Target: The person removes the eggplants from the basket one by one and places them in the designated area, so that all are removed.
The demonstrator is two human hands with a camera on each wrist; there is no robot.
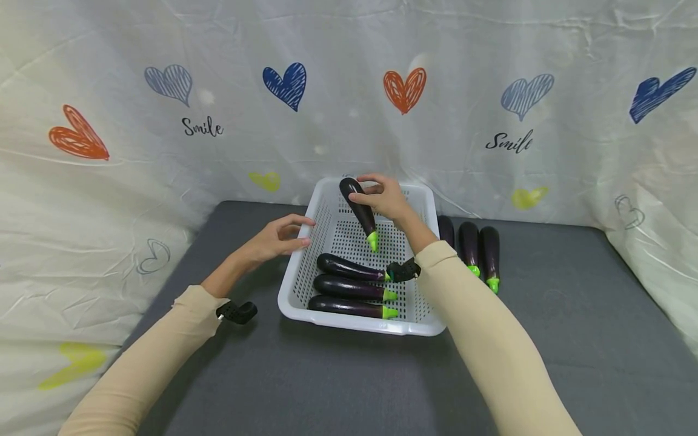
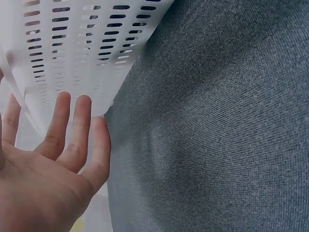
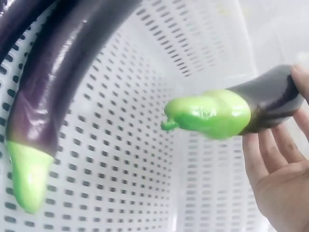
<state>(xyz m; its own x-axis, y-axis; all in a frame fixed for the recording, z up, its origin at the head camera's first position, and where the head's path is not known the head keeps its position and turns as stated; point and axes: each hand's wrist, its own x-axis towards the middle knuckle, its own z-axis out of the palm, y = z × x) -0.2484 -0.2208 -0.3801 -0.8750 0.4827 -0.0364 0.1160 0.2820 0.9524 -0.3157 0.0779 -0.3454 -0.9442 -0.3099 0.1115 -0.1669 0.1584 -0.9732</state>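
In the head view my right hand (image 1: 386,198) holds a dark purple eggplant (image 1: 357,206) over the far part of a white perforated plastic basket (image 1: 349,324). The eggplant hangs tilted, its green stem end (image 3: 207,113) lowest. Three more eggplants lie side by side in the near part of the basket, including a middle eggplant (image 1: 349,287) and a near eggplant (image 1: 346,306). My left hand (image 1: 275,237) is at the basket's left rim, thumb and fingers apart. The left wrist view shows its loosely extended fingers (image 2: 79,130) against the outer wall of the basket (image 2: 87,43).
Right of the basket, three eggplants lie on the dark grey cloth-covered table (image 1: 349,381), one of them an outer eggplant (image 1: 490,254) and another partly hidden by the basket and arm. A white curtain (image 1: 338,139) printed with hearts hangs behind the table.
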